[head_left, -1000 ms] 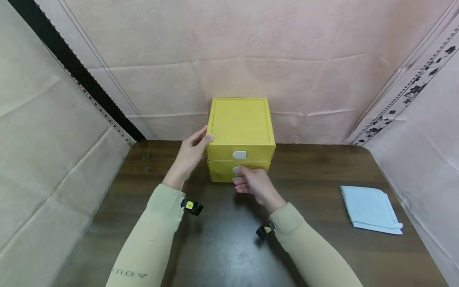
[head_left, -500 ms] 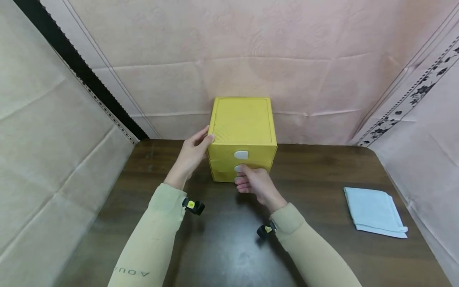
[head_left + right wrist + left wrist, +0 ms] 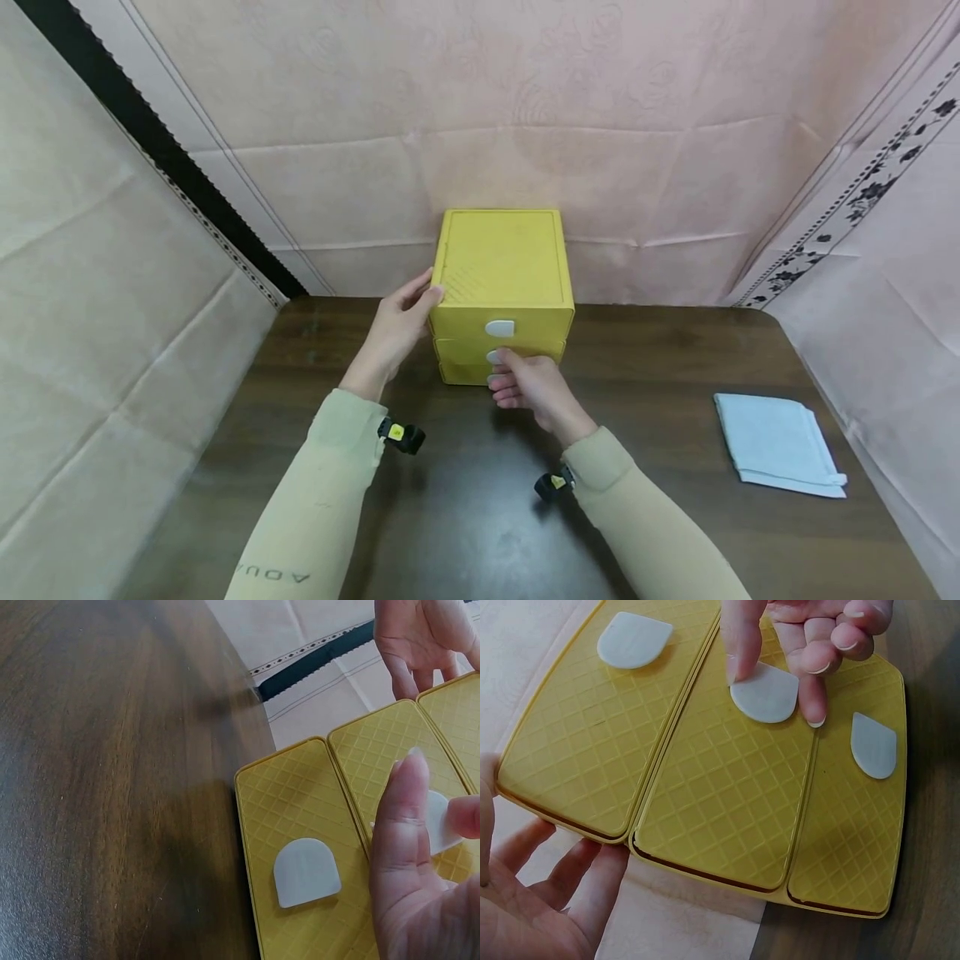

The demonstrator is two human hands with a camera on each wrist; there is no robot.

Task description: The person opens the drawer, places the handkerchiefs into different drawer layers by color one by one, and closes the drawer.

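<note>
A yellow three-drawer box (image 3: 504,258) stands on the table against the draped cloth. Each patterned drawer front carries a white tab handle. My right hand (image 3: 536,387) pinches the middle drawer's white handle (image 3: 765,694) between thumb and index finger, the other fingers loosely bent in front of the lower drawer. My left hand (image 3: 397,325) rests on the box's left side, thumb at the top front corner and fingers along the side wall. The top handle (image 3: 500,328) and the bottom handle (image 3: 306,871) are untouched. All drawer fronts look about flush.
A folded light-blue cloth (image 3: 780,444) lies at the right of the dark wooden table (image 3: 465,517). Pale cloth hangs (image 3: 480,150) enclose the table at the back and both sides. A small camera sits on each wrist.
Both hands keep their places on the box; the whole view shifts slightly. The seam between the middle and bottom drawer fronts shows more clearly than one second ago.
</note>
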